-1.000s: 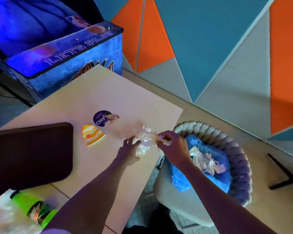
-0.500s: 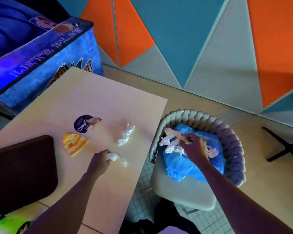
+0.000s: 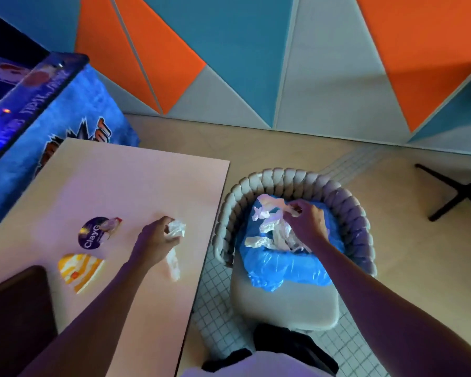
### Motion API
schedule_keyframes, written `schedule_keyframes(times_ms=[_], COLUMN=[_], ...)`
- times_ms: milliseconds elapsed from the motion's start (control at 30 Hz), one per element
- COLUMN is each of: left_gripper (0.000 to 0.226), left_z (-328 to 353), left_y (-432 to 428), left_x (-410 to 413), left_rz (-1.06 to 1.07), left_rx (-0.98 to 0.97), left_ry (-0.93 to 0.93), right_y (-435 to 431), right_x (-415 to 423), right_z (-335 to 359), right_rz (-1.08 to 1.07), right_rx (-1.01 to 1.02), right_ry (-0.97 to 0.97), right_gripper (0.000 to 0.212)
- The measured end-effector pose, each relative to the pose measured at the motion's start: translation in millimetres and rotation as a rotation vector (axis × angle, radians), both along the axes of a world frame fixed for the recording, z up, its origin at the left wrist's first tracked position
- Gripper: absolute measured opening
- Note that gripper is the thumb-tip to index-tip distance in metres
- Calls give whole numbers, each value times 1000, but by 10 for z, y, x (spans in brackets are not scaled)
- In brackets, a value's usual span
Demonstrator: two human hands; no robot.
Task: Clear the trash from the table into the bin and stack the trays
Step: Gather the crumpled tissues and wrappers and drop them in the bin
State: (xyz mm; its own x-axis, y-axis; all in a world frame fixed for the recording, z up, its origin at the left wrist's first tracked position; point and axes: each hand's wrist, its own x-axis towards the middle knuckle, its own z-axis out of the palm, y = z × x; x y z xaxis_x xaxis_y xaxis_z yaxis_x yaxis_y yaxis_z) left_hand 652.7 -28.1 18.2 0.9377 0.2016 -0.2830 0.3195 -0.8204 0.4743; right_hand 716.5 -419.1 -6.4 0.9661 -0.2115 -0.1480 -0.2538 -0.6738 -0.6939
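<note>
On the pale table point(image 3: 136, 175), my left hand point(image 3: 155, 240) grips a crumpled white wrapper point(image 3: 176, 229), and a second strip of white wrapper point(image 3: 173, 263) trails from under the palm. My right hand point(image 3: 307, 221) hovers over the blue bin bag point(image 3: 283, 265) and pinches a white plastic wrapper point(image 3: 269, 204) just above it. More white trash point(image 3: 272, 235) lies inside the bag. A dark brown tray point(image 3: 14, 308) sits at the table's near left corner.
A round purple lid point(image 3: 97, 232) and a yellow-orange wedge wrapper point(image 3: 79, 270) lie on the table left of my left hand. The bin bag rests on a chair with a braided back point(image 3: 256, 180). A blue arcade cabinet point(image 3: 52, 110) stands behind the table.
My right hand carried its wrapper from the table's edge to above the bin bag. My left hand slid forward and closed on the second crumpled wrapper.
</note>
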Motion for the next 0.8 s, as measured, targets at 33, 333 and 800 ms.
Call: schedule_keyframes(times_ms=[33,333,800], left_gripper=[43,25,32], left_z=[44,445,143], left_y=[-184,-1554,-2794], left_x=[138,1079,1468], left_rz=[-33,-208,-157], left_rx=[-15,-81,-403], left_ry=[-14,-79,67], right_y=[-123,-682,-1186], right_x=[46,300,326], right_z=[5,70,-101], right_rz=[-7,-41,-136], right_rx=[5,9,40], right_ry=[7,10,64], right_gripper=[26,20,18])
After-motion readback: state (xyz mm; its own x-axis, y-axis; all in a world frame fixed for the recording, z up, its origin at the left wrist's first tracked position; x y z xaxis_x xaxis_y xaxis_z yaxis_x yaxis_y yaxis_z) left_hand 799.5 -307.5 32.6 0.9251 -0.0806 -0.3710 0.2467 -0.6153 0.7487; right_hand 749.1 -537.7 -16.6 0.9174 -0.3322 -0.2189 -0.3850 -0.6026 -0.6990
